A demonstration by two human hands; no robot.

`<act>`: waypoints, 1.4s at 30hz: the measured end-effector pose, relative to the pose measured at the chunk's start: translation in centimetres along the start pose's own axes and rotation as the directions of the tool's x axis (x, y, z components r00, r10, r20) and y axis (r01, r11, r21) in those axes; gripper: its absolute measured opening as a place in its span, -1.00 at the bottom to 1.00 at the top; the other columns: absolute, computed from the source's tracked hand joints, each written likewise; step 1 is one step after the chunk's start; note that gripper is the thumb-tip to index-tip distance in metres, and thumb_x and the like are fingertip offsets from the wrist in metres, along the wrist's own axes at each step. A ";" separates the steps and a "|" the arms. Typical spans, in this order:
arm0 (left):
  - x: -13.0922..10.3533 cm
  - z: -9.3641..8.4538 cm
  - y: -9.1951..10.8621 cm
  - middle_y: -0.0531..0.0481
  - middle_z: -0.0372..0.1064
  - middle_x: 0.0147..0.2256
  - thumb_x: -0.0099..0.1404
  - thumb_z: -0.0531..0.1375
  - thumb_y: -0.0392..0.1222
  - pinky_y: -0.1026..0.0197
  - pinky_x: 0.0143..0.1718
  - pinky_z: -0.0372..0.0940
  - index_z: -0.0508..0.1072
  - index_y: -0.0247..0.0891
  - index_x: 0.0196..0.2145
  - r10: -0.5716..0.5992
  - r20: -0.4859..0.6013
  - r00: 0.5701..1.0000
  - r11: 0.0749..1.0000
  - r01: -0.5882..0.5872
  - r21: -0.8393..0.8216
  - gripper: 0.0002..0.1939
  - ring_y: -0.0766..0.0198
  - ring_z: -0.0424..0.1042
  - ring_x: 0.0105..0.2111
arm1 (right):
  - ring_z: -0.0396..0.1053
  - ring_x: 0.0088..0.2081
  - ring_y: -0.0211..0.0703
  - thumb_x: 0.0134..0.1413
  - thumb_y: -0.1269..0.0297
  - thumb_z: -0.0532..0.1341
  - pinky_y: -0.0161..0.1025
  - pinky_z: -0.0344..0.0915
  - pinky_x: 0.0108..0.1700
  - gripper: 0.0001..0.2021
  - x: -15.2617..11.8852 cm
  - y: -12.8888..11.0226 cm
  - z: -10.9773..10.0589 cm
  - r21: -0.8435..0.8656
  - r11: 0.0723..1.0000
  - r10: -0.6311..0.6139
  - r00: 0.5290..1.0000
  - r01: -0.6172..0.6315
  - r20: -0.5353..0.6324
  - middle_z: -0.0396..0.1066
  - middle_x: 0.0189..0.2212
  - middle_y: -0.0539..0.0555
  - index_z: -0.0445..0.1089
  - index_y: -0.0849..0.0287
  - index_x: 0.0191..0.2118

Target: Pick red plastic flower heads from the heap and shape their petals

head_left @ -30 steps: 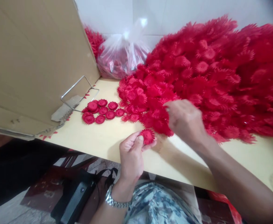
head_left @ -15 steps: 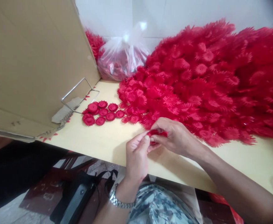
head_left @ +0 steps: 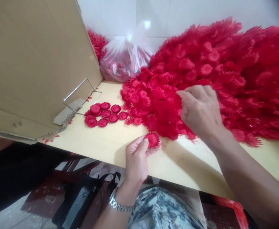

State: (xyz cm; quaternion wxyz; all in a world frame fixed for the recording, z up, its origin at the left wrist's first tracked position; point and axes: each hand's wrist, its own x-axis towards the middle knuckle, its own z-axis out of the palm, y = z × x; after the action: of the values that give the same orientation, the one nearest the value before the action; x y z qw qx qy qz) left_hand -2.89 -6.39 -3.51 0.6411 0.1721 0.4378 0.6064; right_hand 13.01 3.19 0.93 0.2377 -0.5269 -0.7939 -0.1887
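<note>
My left hand (head_left: 136,160) pinches a small red plastic flower piece (head_left: 152,140) between thumb and fingers, just above the table's near edge. My right hand (head_left: 201,111) reaches into the front of a large heap of red flower pieces (head_left: 225,73); its fingers are curled into the heap, and whether they grip a piece is hidden. A small group of finished-looking red flower pieces (head_left: 103,114) lies flat on the table to the left of the heap.
A pale yellow table (head_left: 101,140) bears everything. A big cardboard sheet (head_left: 34,57) leans at the left with a wire stand (head_left: 82,95) beside it. A tied clear plastic bag (head_left: 126,60) of red pieces stands at the back. A black bag (head_left: 79,197) lies below.
My right hand left my left hand and moved up and right into the heap. My left hand stays put, its flower piece now showing face-up.
</note>
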 end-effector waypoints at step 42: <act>-0.2 -0.3 -0.5 0.07 0.43 -0.49 0.21 0.12 -0.26 0.28 -0.32 0.39 0.47 -0.31 -0.43 0.127 0.062 0.990 0.961 -0.138 0.239 -0.85 0.34 0.44 -0.45 | 0.23 -0.37 -0.17 0.11 0.34 0.17 -0.25 0.19 -0.34 -0.92 -3.2 -4.7 -0.4 0.611 0.772 -0.330 0.931 0.173 0.153 0.33 -0.43 0.09 0.35 0.21 -0.37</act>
State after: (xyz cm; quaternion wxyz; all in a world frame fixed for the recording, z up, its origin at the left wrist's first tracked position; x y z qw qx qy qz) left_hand -2.76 -6.79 -3.95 0.5830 0.2920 0.4813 0.5859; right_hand 9.76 -1.16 -0.83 0.2585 -0.3347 -0.9002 0.1041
